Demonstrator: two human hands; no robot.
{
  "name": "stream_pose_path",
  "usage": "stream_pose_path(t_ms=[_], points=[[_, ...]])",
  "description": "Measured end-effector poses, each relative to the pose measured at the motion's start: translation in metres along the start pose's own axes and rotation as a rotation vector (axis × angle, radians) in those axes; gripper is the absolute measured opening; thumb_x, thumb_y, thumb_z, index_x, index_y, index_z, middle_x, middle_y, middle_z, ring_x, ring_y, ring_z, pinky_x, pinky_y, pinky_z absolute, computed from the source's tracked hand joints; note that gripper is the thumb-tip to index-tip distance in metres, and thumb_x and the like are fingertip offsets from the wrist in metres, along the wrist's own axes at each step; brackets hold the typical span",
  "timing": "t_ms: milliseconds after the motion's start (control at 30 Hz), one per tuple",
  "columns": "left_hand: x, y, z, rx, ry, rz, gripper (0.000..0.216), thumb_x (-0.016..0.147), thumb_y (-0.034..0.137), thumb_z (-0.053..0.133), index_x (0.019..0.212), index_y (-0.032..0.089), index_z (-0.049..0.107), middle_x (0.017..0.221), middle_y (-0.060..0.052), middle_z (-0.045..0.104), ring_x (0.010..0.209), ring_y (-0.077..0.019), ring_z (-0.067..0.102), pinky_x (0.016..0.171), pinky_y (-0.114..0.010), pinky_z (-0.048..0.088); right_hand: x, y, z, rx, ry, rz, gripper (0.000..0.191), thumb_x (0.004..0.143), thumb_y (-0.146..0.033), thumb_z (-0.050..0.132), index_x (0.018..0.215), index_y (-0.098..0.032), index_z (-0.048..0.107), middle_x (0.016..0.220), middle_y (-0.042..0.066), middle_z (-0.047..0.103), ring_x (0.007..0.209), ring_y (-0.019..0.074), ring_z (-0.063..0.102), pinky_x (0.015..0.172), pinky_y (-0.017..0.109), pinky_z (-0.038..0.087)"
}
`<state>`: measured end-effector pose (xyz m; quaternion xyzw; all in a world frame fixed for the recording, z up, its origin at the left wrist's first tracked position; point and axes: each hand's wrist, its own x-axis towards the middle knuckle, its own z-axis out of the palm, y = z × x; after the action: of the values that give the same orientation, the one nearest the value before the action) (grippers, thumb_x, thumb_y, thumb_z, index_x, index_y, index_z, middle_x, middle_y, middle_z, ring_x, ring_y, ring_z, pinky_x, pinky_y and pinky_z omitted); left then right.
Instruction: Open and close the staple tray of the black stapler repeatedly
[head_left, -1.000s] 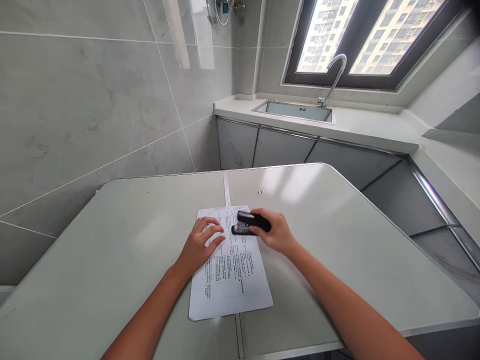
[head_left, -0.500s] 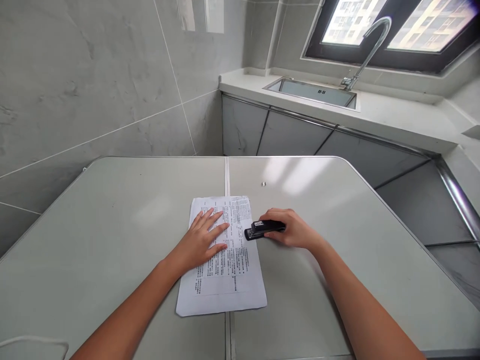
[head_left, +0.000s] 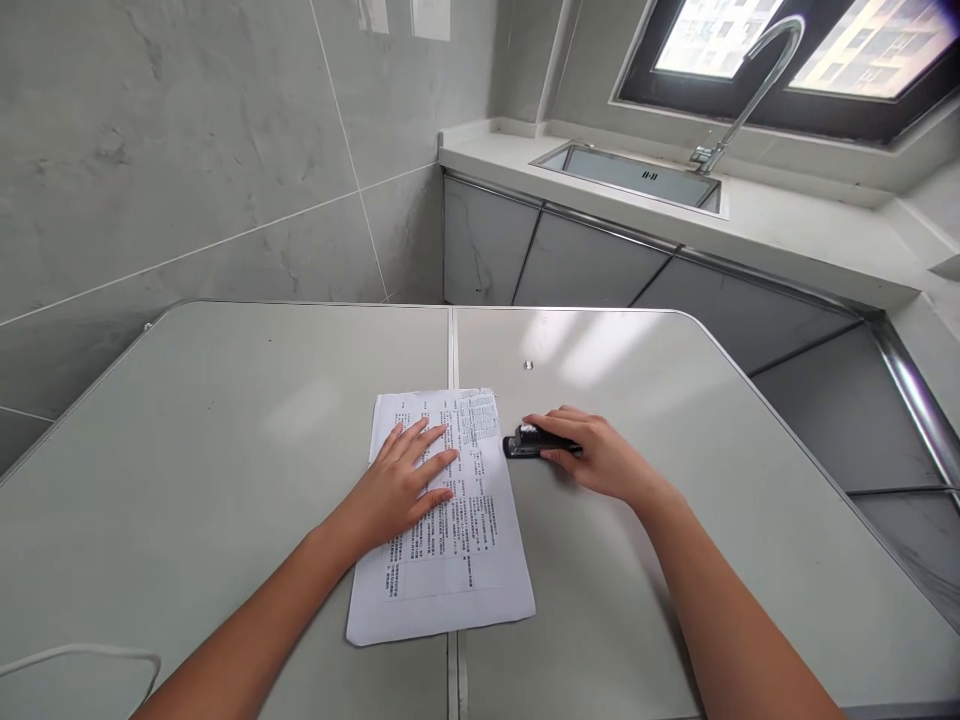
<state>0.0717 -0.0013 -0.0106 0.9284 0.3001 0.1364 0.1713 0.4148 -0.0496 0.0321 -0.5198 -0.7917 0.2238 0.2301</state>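
Printed white sheets of paper (head_left: 480, 570) lie across the seam of the table, several lines of dark text on the top one. My left hand (head_left: 401, 480) rests flat on them with its fingers spread. A black stapler (head_left: 536, 440) is in my right hand (head_left: 600, 450), the fingers wrapped around its rear part. The stapler's front end points left, just beside the right edge of the paper. Whether its base touches the table I cannot tell.
The light folding table (head_left: 225, 420) has a metal seam down its middle. A small shiny bit (head_left: 529, 365) lies beyond the stapler. A white cable (head_left: 82, 650) is at the near left. Behind stand a counter with a sink (head_left: 630, 175) and a tap (head_left: 757, 90).
My right hand has drawn the stapler slightly right and away from the paper's edge. My left hand stays spread on the sheets. The camera view has shifted a little.
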Motion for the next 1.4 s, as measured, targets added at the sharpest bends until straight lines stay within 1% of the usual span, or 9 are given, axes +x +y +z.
stream_pose_path(t_ms=[300, 400, 533, 600, 733, 867, 967, 1067, 1400], points=[[0.001, 0.004, -0.003, 0.115, -0.019, -0.040, 0.046, 0.101, 0.046, 0.054, 0.143, 0.028, 0.057, 0.160, -0.011, 0.044, 0.153, -0.0384, 0.031, 0.121, -0.067, 0.029, 0.000, -0.009, 0.000, 0.184, -0.265, -0.158, 0.040, 0.095, -0.017, 0.063, 0.134, -0.028, 0.066, 0.102, 0.006, 0.073, 0.094, 0.0215, 0.065, 0.083, 0.033, 0.053], [0.001, 0.006, -0.005, 0.091, -0.028, -0.011, 0.043, 0.101, 0.044, 0.056, 0.141, 0.027, 0.059, 0.159, -0.012, 0.046, 0.152, -0.0373, 0.033, 0.122, -0.067, 0.028, 0.003, -0.013, 0.012, 0.161, -0.173, -0.146, 0.040, 0.097, -0.018, 0.061, 0.136, -0.028, 0.065, 0.104, 0.007, 0.073, 0.098, 0.0222, 0.065, 0.088, 0.036, 0.053], [0.000, 0.010, -0.006, 0.093, -0.015, -0.010, 0.042, 0.100, 0.043, 0.058, 0.139, 0.027, 0.061, 0.158, -0.013, 0.046, 0.151, -0.0389, 0.035, 0.119, -0.068, 0.030, 0.007, -0.019, 0.026, 0.088, -0.035, -0.040, 0.047, 0.097, -0.022, 0.064, 0.143, -0.030, 0.059, 0.113, 0.007, 0.072, 0.102, 0.0233, 0.066, 0.091, 0.039, 0.054], [0.000, 0.015, -0.005, 0.102, -0.021, 0.012, 0.044, 0.100, 0.042, 0.058, 0.142, 0.030, 0.059, 0.159, -0.012, 0.045, 0.150, -0.0397, 0.036, 0.118, -0.070, 0.031, 0.007, -0.021, 0.028, 0.079, -0.023, -0.022, 0.050, 0.098, -0.025, 0.064, 0.146, -0.032, 0.056, 0.116, 0.007, 0.071, 0.103, 0.0232, 0.066, 0.091, 0.039, 0.055], [0.001, 0.023, -0.002, 0.114, -0.045, 0.078, 0.051, 0.101, 0.037, 0.058, 0.151, 0.037, 0.050, 0.162, -0.012, 0.042, 0.149, -0.0399, 0.037, 0.115, -0.073, 0.030, 0.007, -0.020, 0.031, 0.086, 0.007, -0.104, 0.042, 0.103, -0.024, 0.056, 0.144, -0.033, 0.057, 0.118, 0.006, 0.072, 0.101, 0.0223, 0.064, 0.091, 0.040, 0.053], [0.002, 0.026, -0.001, 0.139, -0.040, 0.090, 0.050, 0.101, 0.035, 0.057, 0.151, 0.038, 0.050, 0.162, -0.012, 0.042, 0.149, -0.0408, 0.036, 0.114, -0.075, 0.029, 0.009, -0.021, 0.037, 0.097, 0.007, -0.150, 0.043, 0.103, -0.023, 0.056, 0.145, -0.033, 0.057, 0.120, 0.006, 0.071, 0.100, 0.0223, 0.063, 0.092, 0.041, 0.052], [0.002, 0.026, -0.002, 0.130, -0.062, 0.133, 0.045, 0.102, 0.032, 0.056, 0.147, 0.036, 0.054, 0.163, -0.011, 0.041, 0.149, -0.0406, 0.036, 0.113, -0.076, 0.030, 0.010, -0.025, 0.040, 0.068, 0.025, -0.131, 0.043, 0.104, -0.023, 0.055, 0.145, -0.034, 0.057, 0.118, 0.005, 0.072, 0.099, 0.0222, 0.063, 0.092, 0.042, 0.051], [0.001, 0.027, -0.002, 0.119, -0.061, 0.150, 0.042, 0.102, 0.037, 0.057, 0.144, 0.036, 0.057, 0.164, -0.012, 0.039, 0.150, -0.0419, 0.035, 0.112, -0.077, 0.030, 0.010, -0.030, 0.042, 0.055, 0.036, -0.104, 0.043, 0.104, -0.023, 0.055, 0.145, -0.034, 0.056, 0.117, 0.005, 0.072, 0.098, 0.0225, 0.063, 0.090, 0.042, 0.052], [-0.002, 0.024, 0.003, 0.136, -0.028, 0.158, 0.046, 0.101, 0.043, 0.057, 0.147, 0.038, 0.054, 0.165, -0.011, 0.038, 0.148, -0.0410, 0.037, 0.114, -0.074, 0.029, 0.011, -0.037, 0.048, -0.042, 0.027, -0.059, 0.041, 0.105, -0.026, 0.052, 0.144, -0.035, 0.058, 0.113, 0.006, 0.073, 0.094, 0.0238, 0.063, 0.086, 0.044, 0.052]])
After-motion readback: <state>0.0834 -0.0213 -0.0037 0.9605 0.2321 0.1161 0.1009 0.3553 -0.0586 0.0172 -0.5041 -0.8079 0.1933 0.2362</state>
